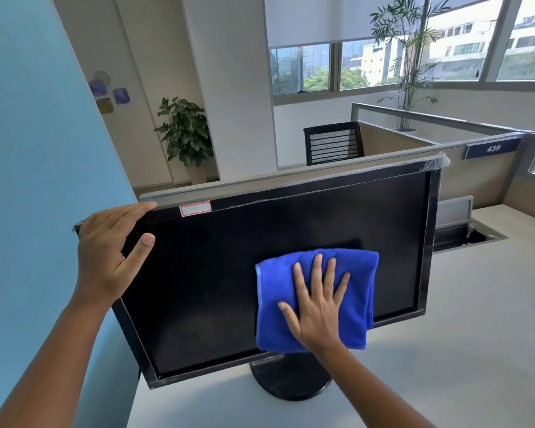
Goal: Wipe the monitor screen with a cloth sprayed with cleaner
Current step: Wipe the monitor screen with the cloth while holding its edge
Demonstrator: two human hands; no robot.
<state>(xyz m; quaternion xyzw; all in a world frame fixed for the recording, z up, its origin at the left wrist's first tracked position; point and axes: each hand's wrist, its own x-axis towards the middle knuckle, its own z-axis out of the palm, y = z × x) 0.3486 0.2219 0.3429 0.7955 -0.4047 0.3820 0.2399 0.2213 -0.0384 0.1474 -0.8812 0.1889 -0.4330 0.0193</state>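
With the left hand (105, 257) gripping the monitor (217, 273) corner, the right hand (317, 304), fingers (317, 270) spread flat, should press the blue cloth (359, 273) evenly, overlapping strokes.

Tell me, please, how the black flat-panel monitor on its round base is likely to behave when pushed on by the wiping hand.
The black flat-panel monitor probably tips or swivels easily: a wide panel sits on one small round black base. That may be why the left hand grips its top corner. The right hand presses the folded blue microfibre cloth flat against the glossy screen, where it likely slides readily.
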